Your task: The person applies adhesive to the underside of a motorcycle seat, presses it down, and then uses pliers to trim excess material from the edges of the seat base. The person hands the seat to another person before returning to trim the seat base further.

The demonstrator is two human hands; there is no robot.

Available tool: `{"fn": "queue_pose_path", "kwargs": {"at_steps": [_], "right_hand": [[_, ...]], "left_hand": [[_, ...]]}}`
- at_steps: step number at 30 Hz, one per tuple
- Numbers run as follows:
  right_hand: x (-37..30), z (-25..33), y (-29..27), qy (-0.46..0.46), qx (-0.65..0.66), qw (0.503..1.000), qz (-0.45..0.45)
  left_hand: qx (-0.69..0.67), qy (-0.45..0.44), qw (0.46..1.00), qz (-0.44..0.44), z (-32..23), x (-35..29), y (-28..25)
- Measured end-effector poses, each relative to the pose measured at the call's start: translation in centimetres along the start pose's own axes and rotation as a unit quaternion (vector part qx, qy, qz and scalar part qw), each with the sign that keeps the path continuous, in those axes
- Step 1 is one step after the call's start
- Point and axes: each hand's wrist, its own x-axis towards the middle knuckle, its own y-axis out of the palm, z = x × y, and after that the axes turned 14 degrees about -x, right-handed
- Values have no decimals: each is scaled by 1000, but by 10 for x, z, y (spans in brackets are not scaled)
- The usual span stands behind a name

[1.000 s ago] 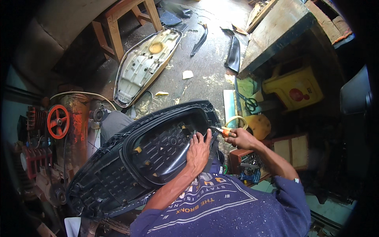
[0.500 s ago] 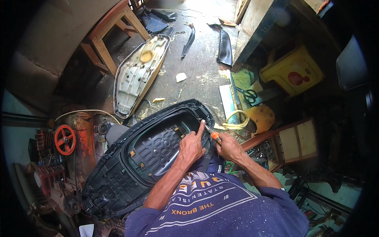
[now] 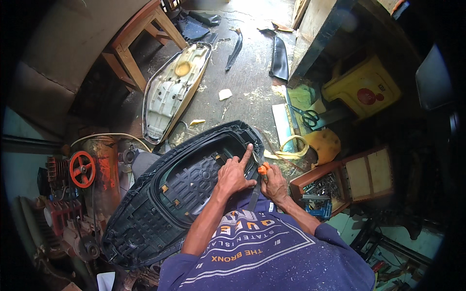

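The upturned black seat base (image 3: 191, 178) lay between seven and eight o'clock from the view's centre. Over its upper end, the left hand (image 3: 233, 175) gripped nothing, its fingers spread and the index reaching toward the rim. Toward half past four, the right hand's (image 3: 274, 185) fingers were wrapped around an orange-handled tool (image 3: 263, 169), its tip near that index, around five o'clock. A slip under hard force could have jabbed the finger; a skewed angle might have gouged the plastic.

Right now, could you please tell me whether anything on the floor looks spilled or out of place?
Yes: pale crumbs and a whitish scrap litter the floor beyond the black seat, with two black strips lying loose farther off. They look like debris left unswept.
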Motion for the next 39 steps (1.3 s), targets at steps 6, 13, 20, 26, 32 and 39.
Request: {"fn": "queue_pose_path", "kwargs": {"at_steps": [6,13,20,26,32,39], "right_hand": [[1,1,-19,-5,6,1000,0],[5,13,-57,63,135,985,84],[10,26,-62,101,138,982,84],[15,33,-54,118,81,985,100],[19,35,-47,256,282,902,201],[20,52,-53,245,196,936,160]], "left_hand": [[-294,53,922,-245,2,20,7],[-403,-57,891,-202,6,34,11],[-430,-36,877,-211,11,36,21],[-390,-28,896,-208,14,32,19],[-586,-84,784,-187,28,38,27],[-630,-79,749,-191,36,42,32]]}}
